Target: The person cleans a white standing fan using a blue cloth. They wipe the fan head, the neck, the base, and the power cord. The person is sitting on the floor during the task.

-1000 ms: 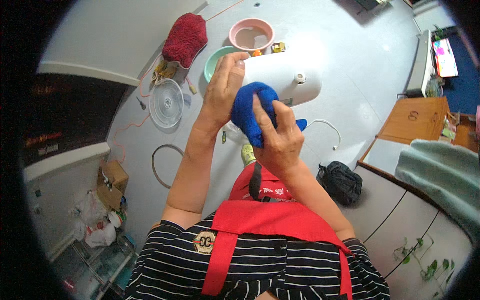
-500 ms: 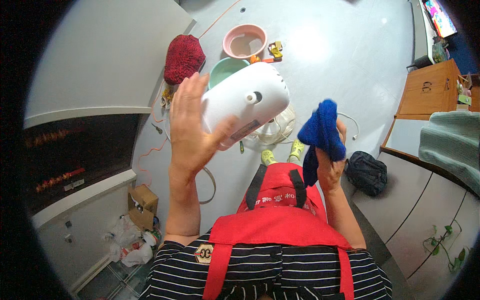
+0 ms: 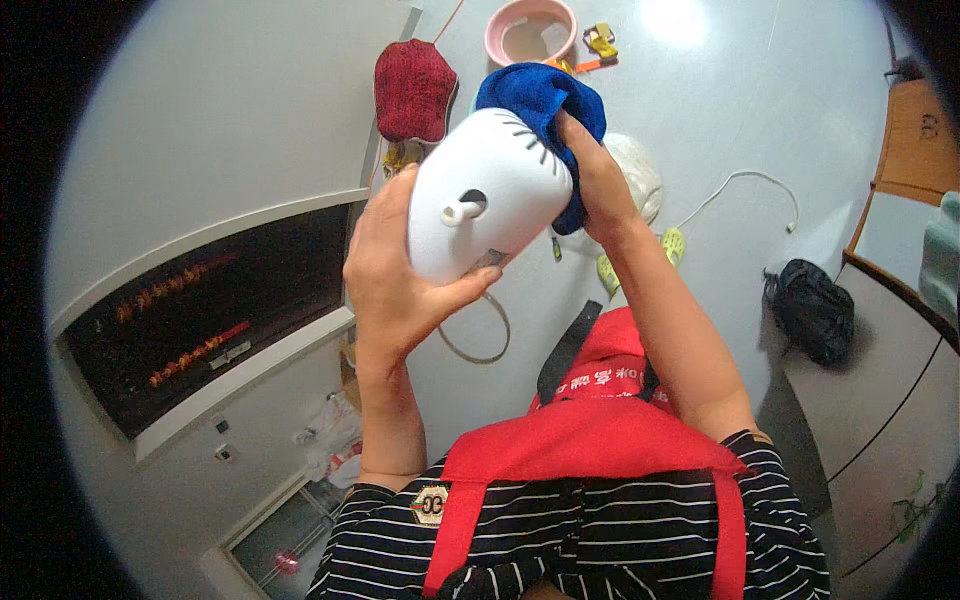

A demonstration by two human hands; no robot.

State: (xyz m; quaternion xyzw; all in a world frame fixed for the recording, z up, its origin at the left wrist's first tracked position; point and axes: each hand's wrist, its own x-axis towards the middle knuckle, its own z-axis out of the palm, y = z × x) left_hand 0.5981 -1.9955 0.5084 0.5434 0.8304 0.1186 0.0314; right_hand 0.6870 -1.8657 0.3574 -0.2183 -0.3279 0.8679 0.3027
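Note:
A white, rounded plastic appliance (image 3: 480, 215) hangs tilted in front of me; its exact kind does not show. Slots line one edge, and a short stub pokes out of a round hole in its face. My left hand (image 3: 395, 265) is closed around its lower left side, thumb across the bottom edge. On the far right end, my right hand (image 3: 598, 185) presses a bunched blue cloth (image 3: 540, 95) against the casing, its fingers partly hidden by the cloth.
On the floor beyond stand a pink basin (image 3: 530, 35) and a dark red bundle (image 3: 412, 90). A white bag (image 3: 635, 175) sits behind my right wrist. A white cord (image 3: 740, 178) and a black backpack (image 3: 812, 310) lie to the right. A dark panel (image 3: 220, 300) is at left.
My right hand has brought the blue cloth up and left onto the appliance. The appliance has tilted more upright in my left hand. My view has shifted, moving the basin higher up.

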